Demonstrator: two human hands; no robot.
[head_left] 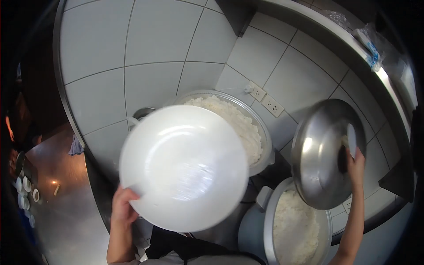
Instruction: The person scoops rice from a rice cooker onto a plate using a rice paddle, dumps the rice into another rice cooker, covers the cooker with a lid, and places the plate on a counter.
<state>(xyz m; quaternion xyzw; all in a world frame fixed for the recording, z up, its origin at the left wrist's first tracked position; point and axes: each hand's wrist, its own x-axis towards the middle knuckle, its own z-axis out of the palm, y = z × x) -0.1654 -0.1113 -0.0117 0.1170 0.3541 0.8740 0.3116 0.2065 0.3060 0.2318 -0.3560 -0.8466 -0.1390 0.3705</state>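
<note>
My left hand grips the lower left rim of a large white bowl, whose inside looks bare. My right hand is closed at the handle of a round metal lid, with a small white paddle also at the fingers. The lid is tilted above a pot of white rice at the lower right. Behind the bowl, a second wide pot holds more rice; the bowl hides part of it.
Wall sockets sit on the tiled wall behind the pots. A metal shelf with plastic bags curves along the upper right. At the left, small white dishes stand by a metal counter.
</note>
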